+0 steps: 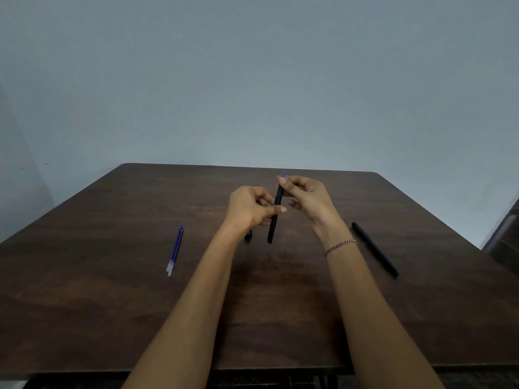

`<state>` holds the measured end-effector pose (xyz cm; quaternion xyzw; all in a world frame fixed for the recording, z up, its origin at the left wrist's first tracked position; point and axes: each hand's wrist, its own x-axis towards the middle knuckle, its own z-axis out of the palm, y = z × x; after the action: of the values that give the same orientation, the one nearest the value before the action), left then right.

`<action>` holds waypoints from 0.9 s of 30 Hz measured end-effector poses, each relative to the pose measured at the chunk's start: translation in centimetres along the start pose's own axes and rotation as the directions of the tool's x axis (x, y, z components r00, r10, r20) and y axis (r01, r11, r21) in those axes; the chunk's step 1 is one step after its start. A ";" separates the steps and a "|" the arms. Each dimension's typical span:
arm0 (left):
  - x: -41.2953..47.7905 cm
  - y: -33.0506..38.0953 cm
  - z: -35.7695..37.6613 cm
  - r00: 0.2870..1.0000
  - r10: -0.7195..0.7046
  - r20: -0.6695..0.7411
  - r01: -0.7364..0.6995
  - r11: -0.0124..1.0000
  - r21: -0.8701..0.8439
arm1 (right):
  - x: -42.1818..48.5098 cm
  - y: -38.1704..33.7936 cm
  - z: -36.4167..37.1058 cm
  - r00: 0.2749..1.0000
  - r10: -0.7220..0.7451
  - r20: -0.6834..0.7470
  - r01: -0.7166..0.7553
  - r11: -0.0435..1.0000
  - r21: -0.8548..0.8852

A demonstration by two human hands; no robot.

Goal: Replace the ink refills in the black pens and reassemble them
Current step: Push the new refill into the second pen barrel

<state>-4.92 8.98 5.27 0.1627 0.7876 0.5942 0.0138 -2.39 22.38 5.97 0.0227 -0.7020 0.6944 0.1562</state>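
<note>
I hold a black pen barrel (pixel 273 220) nearly upright above the middle of the brown table (pixel 112 304). My left hand (pixel 248 210) grips its middle between thumb and fingers. A small black part (pixel 248 235) pokes out below that hand. My right hand (pixel 306 197) pinches the barrel's top, where the blue refill tip (pixel 283 174) sticks out. Blue ink refills (pixel 175 249) lie together on the table to the left. A second black pen (pixel 375 248) lies on the table to the right.
A pale wall stands behind the table's far edge. A dark piece of furniture (pixel 505 234) is at the far right. A thin bracelet (pixel 339 245) is around my right wrist.
</note>
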 end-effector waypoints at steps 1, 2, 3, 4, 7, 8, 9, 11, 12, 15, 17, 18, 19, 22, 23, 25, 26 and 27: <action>0.0 0.0 0.1 1.000 0.000 0.005 0.000 1.000 0.007 | 0.1 0.1 0.0 0.998 -0.002 -0.055 0.002 1.000 -0.012; -0.1 0.0 0.1 1.000 0.002 0.011 -0.002 1.000 0.012 | 0.1 0.1 0.0 0.997 0.001 -0.082 -0.002 1.000 -0.014; -0.1 0.1 0.1 1.000 0.004 0.015 -0.004 1.000 0.009 | 0.2 0.2 0.1 0.997 0.006 -0.079 -0.007 1.000 -0.002; -0.1 0.0 0.1 1.000 0.005 0.014 -0.005 1.000 0.001 | 0.1 0.1 0.2 0.999 0.015 -0.044 -0.014 1.000 0.024; 0.0 0.0 0.0 1.000 -0.001 0.000 0.001 1.000 -0.012 | 0.0 0.1 0.2 0.994 0.026 0.107 -0.031 0.998 0.046; 0.0 -0.1 0.0 1.000 -0.004 -0.002 0.003 1.000 -0.010 | 0.0 0.1 0.2 0.991 0.020 0.133 -0.024 0.999 0.031; 0.0 -0.1 -0.1 1.000 -0.005 0.000 0.005 1.000 -0.008 | 0.0 0.1 0.1 0.991 0.011 0.132 -0.013 1.000 0.012; 0.0 -0.1 0.0 1.000 -0.004 0.005 0.004 1.000 -0.003 | 0.0 0.1 0.1 0.998 0.013 0.062 -0.013 1.000 -0.010; 0.0 0.0 0.1 1.000 -0.003 0.007 0.003 1.000 0.003 | -0.1 0.1 0.1 1.000 0.021 0.017 -0.020 1.000 -0.011; -0.1 0.0 0.2 1.000 0.001 0.013 -0.001 1.000 0.014 | 0.1 0.2 0.1 0.999 0.047 -0.018 -0.047 0.999 0.009; -0.1 0.0 0.1 1.000 -0.002 0.009 0.002 1.000 0.006 | 0.1 0.2 0.1 0.996 0.054 0.068 -0.058 0.997 0.058; -0.1 0.0 0.1 1.000 -0.004 0.003 0.004 1.000 0.001 | 0.1 0.2 0.1 0.993 0.051 0.108 -0.059 0.996 0.069; -0.1 0.0 0.0 1.000 -0.005 -0.004 0.005 1.000 -0.003 | 0.1 0.2 0.0 0.990 0.044 0.132 -0.054 0.996 0.069; 0.0 -0.1 0.0 1.000 -0.003 -0.010 0.003 1.000 -0.008 | 0.0 0.2 -0.1 0.995 0.040 0.090 -0.045 0.998 0.051; 0.0 -0.1 0.1 1.000 -0.004 -0.006 0.004 1.000 -0.008 | 0.0 0.2 -0.1 0.997 0.049 0.057 -0.052 0.998 0.046; 0.0 -0.1 0.2 1.000 -0.004 0.004 0.004 1.000 -0.004 | 0.1 0.2 -0.1 0.998 0.066 0.007 -0.066 0.997 0.046; 0.0 -0.1 0.2 1.000 -0.005 0.005 0.005 1.000 -0.007 | 0.1 0.2 -0.1 0.998 0.068 -0.006 -0.068 0.997 0.049; 0.1 -0.1 0.2 1.000 -0.005 0.004 0.005 1.000 -0.013 | 0.1 0.3 -0.1 0.998 0.064 -0.009 -0.064 0.997 0.049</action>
<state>-4.95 9.16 5.12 0.1618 0.7840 0.5990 0.0179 -2.53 22.47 5.73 0.0005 -0.6843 0.7162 0.1370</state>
